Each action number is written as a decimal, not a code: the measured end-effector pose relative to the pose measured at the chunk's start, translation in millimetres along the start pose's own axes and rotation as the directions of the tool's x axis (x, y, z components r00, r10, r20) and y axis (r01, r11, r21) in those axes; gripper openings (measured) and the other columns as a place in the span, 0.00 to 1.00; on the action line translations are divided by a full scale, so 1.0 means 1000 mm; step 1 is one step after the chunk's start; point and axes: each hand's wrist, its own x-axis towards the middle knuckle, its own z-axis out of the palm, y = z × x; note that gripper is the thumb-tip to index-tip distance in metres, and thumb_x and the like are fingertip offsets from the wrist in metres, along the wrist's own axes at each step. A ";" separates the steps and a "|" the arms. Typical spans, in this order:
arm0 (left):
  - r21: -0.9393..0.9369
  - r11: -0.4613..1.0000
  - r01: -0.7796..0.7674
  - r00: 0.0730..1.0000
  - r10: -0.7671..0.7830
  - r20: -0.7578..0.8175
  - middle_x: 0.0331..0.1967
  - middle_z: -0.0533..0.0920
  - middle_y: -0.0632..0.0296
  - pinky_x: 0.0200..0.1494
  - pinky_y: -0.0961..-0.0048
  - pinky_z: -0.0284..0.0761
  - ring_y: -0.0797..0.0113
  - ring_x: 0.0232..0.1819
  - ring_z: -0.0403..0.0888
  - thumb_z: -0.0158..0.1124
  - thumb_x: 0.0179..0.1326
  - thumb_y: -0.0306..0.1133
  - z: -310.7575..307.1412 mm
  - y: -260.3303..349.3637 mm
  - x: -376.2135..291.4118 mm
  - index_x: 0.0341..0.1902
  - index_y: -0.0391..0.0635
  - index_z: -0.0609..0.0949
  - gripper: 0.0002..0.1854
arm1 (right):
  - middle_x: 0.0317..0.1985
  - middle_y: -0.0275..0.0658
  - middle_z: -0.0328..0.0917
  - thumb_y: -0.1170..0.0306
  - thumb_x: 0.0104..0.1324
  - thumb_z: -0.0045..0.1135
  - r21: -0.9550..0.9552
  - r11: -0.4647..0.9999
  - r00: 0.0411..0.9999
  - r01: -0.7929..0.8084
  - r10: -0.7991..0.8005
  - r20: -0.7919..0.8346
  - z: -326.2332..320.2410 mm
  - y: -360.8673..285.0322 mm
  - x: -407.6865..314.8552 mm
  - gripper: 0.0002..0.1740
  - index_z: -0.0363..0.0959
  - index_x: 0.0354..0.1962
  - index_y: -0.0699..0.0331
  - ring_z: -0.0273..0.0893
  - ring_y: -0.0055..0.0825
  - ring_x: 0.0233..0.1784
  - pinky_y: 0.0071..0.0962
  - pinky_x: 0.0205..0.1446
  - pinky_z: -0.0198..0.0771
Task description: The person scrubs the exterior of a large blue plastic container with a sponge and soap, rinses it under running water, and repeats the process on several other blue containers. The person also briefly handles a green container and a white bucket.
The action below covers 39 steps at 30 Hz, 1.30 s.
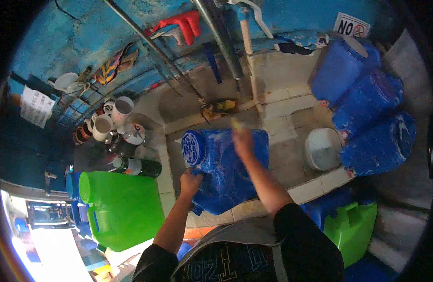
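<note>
A large blue plastic water jug (220, 176) lies on its side across the front ledge of a tiled basin, its wide screw cap (193, 147) towards the left. Whitish suds or streaks mark its upper face. My left hand (190, 182) is closed around the jug's handle just below the cap. Over the far right part of the jug, my right hand (243, 141) grips a small yellow item (235, 123), perhaps a sponge; motion blur hides its exact shape. Whether that item touches the jug I cannot tell.
Several blue jugs (377, 144) stand at the right beside a translucent tub (323, 148). A green jug (126, 208) and a green bottle (138, 166) are at the left, near mugs (102, 127). Pipes (223, 42) descend behind the basin (280, 141). Red rubber gloves (188, 26) hang above.
</note>
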 end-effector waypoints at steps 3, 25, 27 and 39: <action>-0.043 0.994 0.099 0.995 -0.100 -0.031 0.16 0.79 0.52 0.25 0.67 0.76 0.63 0.17 0.79 0.62 0.47 0.35 -0.004 -0.002 -0.004 0.48 0.25 0.75 0.27 | 0.43 0.50 0.75 0.53 0.65 0.48 0.001 0.885 0.876 -0.465 0.461 -0.145 -0.022 0.068 -0.031 0.26 0.70 0.48 0.67 0.73 0.48 0.46 0.43 0.48 0.67; -0.755 0.633 0.170 0.977 -0.208 0.045 0.23 0.76 0.63 0.24 0.75 0.67 0.71 0.22 0.74 0.66 0.57 0.46 0.084 0.093 -0.034 0.36 0.42 0.73 0.20 | 0.47 0.45 0.73 0.73 0.57 0.54 0.304 0.934 0.860 0.189 -0.307 0.407 -0.147 0.015 -0.079 0.16 0.74 0.45 0.57 0.69 0.47 0.53 0.44 0.55 0.64; -0.808 0.563 0.173 0.953 -0.303 -0.007 0.24 0.76 0.62 0.24 0.74 0.67 0.71 0.22 0.73 0.65 0.57 0.47 0.092 0.107 -0.031 0.39 0.42 0.72 0.21 | 0.40 0.45 0.76 0.73 0.58 0.51 0.080 0.982 0.868 -0.170 0.111 0.484 -0.177 0.056 -0.061 0.13 0.75 0.42 0.58 0.73 0.45 0.46 0.43 0.51 0.67; -0.314 0.949 -0.018 1.000 0.012 -0.021 0.40 0.79 0.55 0.38 0.68 0.74 0.61 0.37 0.79 0.65 0.57 0.42 0.028 0.128 -0.042 0.49 0.48 0.78 0.19 | 0.58 0.48 0.68 0.54 0.67 0.43 -0.764 0.264 0.486 -0.588 0.871 -0.073 -0.296 0.301 -0.034 0.27 0.69 0.55 0.62 0.64 0.40 0.64 0.41 0.65 0.59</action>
